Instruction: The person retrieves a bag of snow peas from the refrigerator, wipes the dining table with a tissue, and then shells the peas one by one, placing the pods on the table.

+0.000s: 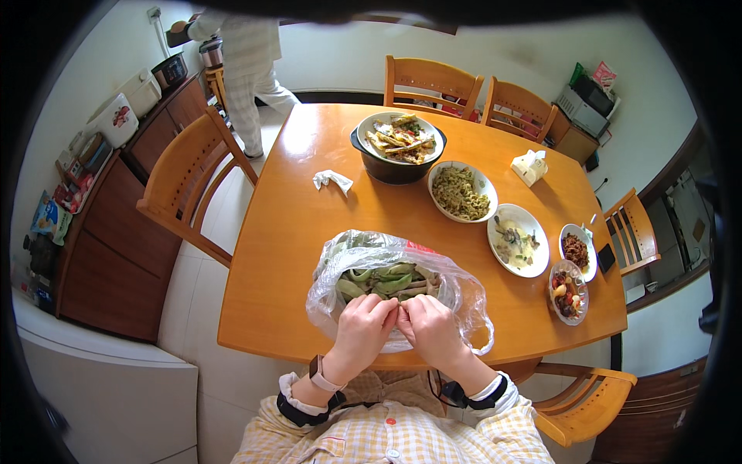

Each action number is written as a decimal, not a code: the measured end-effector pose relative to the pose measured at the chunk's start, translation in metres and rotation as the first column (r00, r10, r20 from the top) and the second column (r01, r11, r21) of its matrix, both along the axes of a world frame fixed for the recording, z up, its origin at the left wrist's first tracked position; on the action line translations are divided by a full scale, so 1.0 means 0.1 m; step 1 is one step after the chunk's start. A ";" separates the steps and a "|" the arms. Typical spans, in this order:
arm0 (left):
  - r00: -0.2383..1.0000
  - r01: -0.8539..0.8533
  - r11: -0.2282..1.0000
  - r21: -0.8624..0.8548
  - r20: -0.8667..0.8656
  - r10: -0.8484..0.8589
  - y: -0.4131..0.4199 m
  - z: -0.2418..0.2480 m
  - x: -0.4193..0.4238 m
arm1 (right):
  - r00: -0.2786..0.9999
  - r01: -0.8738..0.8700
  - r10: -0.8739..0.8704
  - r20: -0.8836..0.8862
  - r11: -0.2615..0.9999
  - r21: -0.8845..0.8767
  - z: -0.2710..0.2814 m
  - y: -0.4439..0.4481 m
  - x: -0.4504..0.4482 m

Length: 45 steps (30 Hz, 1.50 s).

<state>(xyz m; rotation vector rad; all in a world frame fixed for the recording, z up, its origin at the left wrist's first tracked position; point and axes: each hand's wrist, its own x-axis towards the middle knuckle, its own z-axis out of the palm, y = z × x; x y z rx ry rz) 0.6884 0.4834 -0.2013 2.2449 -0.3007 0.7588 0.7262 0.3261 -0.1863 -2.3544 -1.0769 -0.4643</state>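
Just above the near edge of the table, my left hand and my right hand meet, thumbs and fingertips pinched together. Between them is a small piece of what looks like a green bean pod, mostly hidden by the fingers. A clear plastic bag lies right beyond and beneath both hands, its mouth spread wide. Inside it are many flat green bean pods, some of them brownish. One loose bag handle reaches to the right of my right hand.
Beyond the bag stand a black pot topped by a plate of food, a bowl of shredded greens and an oval plate. A glass bowl, tissue pack and crumpled tissue share the table. Another person stands back left.
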 end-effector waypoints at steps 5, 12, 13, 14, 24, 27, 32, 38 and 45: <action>0.987 0.027 0.964 -0.264 -0.147 -0.067 0.02 -0.01 -0.02 | 1.000 -0.003 0.005 -0.026 0.997 0.071 0.01 -0.02 0.01; 0.993 -0.012 0.971 -0.237 -0.118 -0.016 0.05 0.01 -0.02 | 1.000 0.024 -0.024 -0.015 0.999 0.027 0.06 0.02 -0.02; 0.994 -0.025 0.969 -0.246 -0.113 -0.002 0.03 0.00 -0.02 | 0.999 0.032 -0.032 -0.018 0.999 0.018 0.06 0.03 -0.03; 0.994 -0.041 0.966 -0.254 -0.108 0.014 0.02 -0.01 -0.03 | 0.999 0.033 -0.033 -0.016 0.999 0.011 0.06 0.03 -0.03; 0.960 -0.198 0.917 -0.345 -0.258 0.110 0.08 -0.13 0.10 | 0.990 -0.050 0.073 -0.122 0.981 0.189 0.06 0.19 -0.23; 0.970 -0.097 0.887 -0.451 -0.243 -0.018 0.12 -0.13 0.10 | 0.988 0.001 0.037 -0.149 0.968 0.252 0.12 0.12 -0.13; 0.990 0.110 0.966 -0.235 -0.065 -0.129 0.13 -0.12 0.16 | 0.859 0.028 0.189 -0.476 0.911 0.412 0.14 0.09 -0.13; 0.916 0.186 0.862 -0.471 -0.235 -0.325 0.18 -0.10 0.12 | 0.448 0.290 0.606 -0.657 0.597 0.748 0.00 0.12 -0.08; 0.747 0.202 0.724 -0.660 -0.375 -0.550 0.32 -0.11 0.15 | 0.403 0.307 0.688 -0.603 0.520 0.797 -0.05 0.02 -0.03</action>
